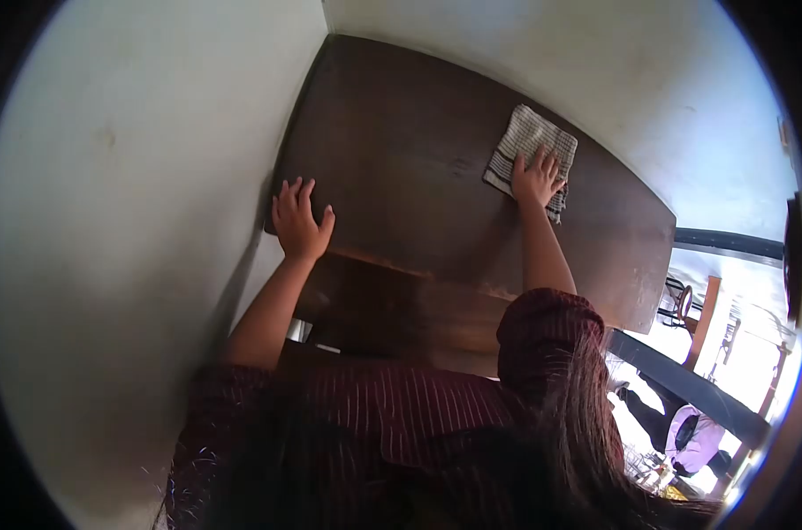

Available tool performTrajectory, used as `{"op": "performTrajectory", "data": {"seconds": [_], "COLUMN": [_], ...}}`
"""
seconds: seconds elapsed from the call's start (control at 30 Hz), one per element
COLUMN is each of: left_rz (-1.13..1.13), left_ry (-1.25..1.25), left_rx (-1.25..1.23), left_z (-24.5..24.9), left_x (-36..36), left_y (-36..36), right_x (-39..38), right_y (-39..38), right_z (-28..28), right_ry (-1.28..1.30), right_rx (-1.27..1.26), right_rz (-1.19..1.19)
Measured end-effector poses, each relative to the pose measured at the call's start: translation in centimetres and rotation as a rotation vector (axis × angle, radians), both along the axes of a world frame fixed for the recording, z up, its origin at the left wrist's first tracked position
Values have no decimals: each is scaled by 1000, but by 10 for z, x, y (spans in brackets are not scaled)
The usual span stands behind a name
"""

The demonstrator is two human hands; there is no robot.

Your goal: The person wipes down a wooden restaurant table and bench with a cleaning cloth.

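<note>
**Wiping the dark table, cloth out at the far side**

Head view: the checked cloth lies flat on the wooden table, close to its far edge. The right hand presses on it palm down with fingers spread, gripping nothing, and the arm is stretched long. The left hand rests open on the near left corner, apparently bracing. The work looks midway, though I cannot tell wiped surface from unwiped.
</note>
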State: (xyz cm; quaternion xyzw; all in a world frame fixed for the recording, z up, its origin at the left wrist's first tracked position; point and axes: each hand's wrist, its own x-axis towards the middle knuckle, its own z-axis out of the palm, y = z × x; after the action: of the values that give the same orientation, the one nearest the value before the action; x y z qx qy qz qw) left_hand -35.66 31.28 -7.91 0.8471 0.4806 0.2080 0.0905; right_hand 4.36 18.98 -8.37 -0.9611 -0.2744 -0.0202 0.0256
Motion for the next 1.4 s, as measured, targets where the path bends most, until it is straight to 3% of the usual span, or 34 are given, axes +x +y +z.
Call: {"op": "performTrajectory", "data": {"seconds": [0.13,0.33,0.57,0.7,0.9,1.03,1.1,1.23,1.3,1.4], "left_rz": [-20,-58,-73,-104,-120,-111,-113,-106,-87,-82], "left_ry": [2,26,60,72,86,90,83,78,111,146], "left_rx": [-23,-51,-59,-57,-18,6,21,60,63,77], "left_z": [16,19,10,11,10,14,14,8,9,11], "left_x": [4,6,11,3,-4,-2,0,-1,-1,-2], "left_y": [-4,-7,-10,-8,-3,-4,-1,0,3,3], "right_x": [-30,-130,-163,-148,-48,23,57,56,35,-13], "right_y": [89,210,271,269,167,31,-43,-145,-158,-151], "right_z": [18,24,-1,0,9,34,19,18,20,19], "right_ry": [-17,101,127,141,45,47,-2,-31,-24,-46], "right_rx": [3,111,217,196,114,19,69,94,106,54], "right_rz": [46,421,863,936,631,111,-92,-472,-537,-381]}}
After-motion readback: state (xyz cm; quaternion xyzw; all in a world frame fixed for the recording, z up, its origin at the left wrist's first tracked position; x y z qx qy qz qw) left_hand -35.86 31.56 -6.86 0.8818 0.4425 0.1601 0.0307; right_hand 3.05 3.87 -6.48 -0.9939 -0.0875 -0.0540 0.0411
